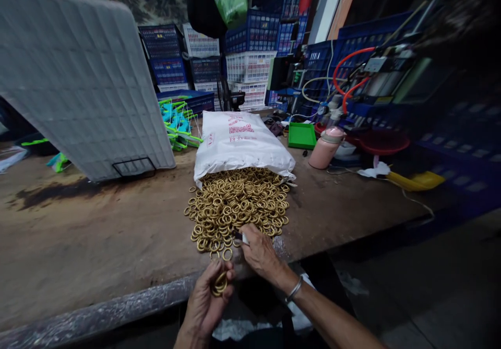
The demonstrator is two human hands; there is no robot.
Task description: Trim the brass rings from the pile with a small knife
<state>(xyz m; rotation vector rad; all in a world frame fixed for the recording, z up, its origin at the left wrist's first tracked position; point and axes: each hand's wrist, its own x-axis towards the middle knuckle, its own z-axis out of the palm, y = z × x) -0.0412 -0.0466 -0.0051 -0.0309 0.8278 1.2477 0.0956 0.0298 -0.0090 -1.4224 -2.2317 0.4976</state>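
Note:
Brass-coloured rings (238, 208) spill in a loose heap from the mouth of a white printed sack (245, 143) lying on the table. My left hand (207, 297) is closed around several of these rings (219, 284) just in front of the table's near edge. At the heap's front, my right hand (256, 250) pinches a small tool with a white part and a dark tip (241, 238); its exact kind is unclear. That tip reaches in among the nearest rings. Two single rings (227, 254) lie between my hands.
A tall pale ribbed panel (86, 83) stands at left on the wooden table (117, 224). Green and blue plastic pieces (180, 124) lie behind it. To the right are a green tray (301, 135), a pink bottle (327, 148) and a yellow scoop (417, 181). Stacked crates (250, 67) line the back.

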